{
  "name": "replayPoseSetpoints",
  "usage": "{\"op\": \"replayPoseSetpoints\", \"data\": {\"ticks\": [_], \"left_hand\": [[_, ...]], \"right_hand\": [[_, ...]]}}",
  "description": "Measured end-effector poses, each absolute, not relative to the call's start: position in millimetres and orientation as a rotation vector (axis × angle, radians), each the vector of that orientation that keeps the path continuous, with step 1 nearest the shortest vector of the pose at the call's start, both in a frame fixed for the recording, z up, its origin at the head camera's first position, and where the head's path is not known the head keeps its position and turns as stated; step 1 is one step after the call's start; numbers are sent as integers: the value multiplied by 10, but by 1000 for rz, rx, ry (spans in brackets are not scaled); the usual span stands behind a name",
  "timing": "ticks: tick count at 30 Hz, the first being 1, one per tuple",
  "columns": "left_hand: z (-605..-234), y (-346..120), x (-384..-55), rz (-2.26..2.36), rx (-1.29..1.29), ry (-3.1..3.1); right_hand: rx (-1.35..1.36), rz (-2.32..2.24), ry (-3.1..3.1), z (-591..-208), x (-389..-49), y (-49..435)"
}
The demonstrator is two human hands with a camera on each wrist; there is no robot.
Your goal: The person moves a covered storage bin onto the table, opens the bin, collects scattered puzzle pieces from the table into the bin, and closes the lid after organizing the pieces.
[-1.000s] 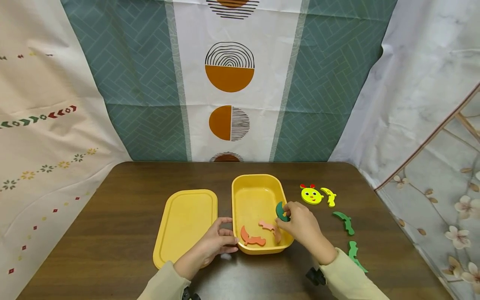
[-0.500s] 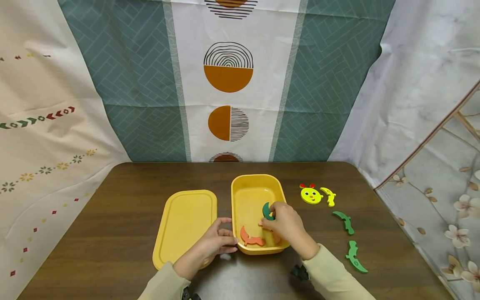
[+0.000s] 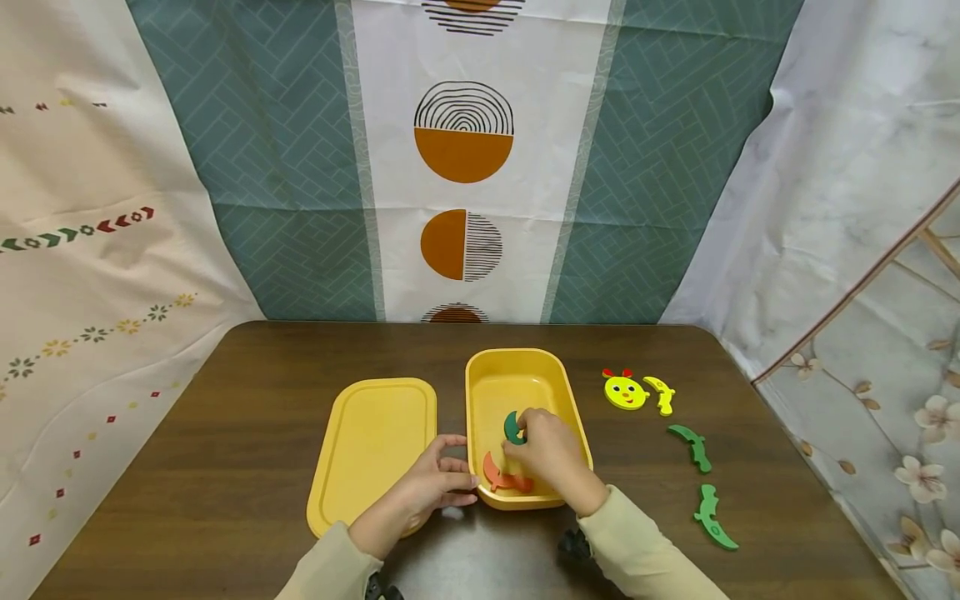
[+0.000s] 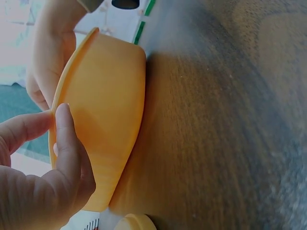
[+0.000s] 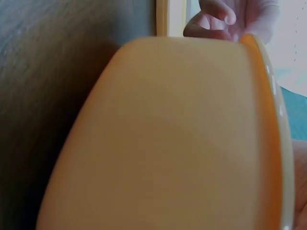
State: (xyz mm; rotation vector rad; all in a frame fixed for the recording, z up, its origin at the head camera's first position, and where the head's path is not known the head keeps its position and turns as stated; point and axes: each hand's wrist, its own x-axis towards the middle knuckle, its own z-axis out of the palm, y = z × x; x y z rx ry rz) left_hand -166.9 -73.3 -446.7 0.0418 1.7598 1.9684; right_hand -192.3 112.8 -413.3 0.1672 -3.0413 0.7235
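In the head view, my right hand (image 3: 551, 452) is over the inside of a yellow plastic box (image 3: 517, 392), pinching a dark green crescent-shaped piece (image 3: 512, 428) between thumb and fingers. An orange piece with a curved, pointed end (image 3: 504, 477) lies on the box floor in the near left corner. My right hand covers the near right part of the box. My left hand (image 3: 423, 492) is at the box's near left side; the left wrist view has its thumb and fingers (image 4: 67, 139) pinching the rim. The right wrist view is mostly filled by the box's outer wall (image 5: 158, 134).
A yellow lid (image 3: 375, 450) lies left of the box on the brown wooden table (image 3: 225, 467). To the right are a yellow smiling-face piece (image 3: 625, 392), a yellow curved piece (image 3: 663, 395), a green curved piece (image 3: 696, 447) and another green one (image 3: 710, 518).
My right hand has moved left across the box with the dark green crescent piece, and now covers the pinkish piece seen earlier. My left hand stays at the box's side.
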Motion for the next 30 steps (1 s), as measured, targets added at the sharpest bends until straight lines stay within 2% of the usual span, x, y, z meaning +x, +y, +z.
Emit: {"op": "replayPoseSetpoints", "data": {"ticks": [30], "left_hand": [[-4459,-737,-1657,1949,45,1769]], "right_hand": [[178,796,-3002,-4333,-1981,1095]]}}
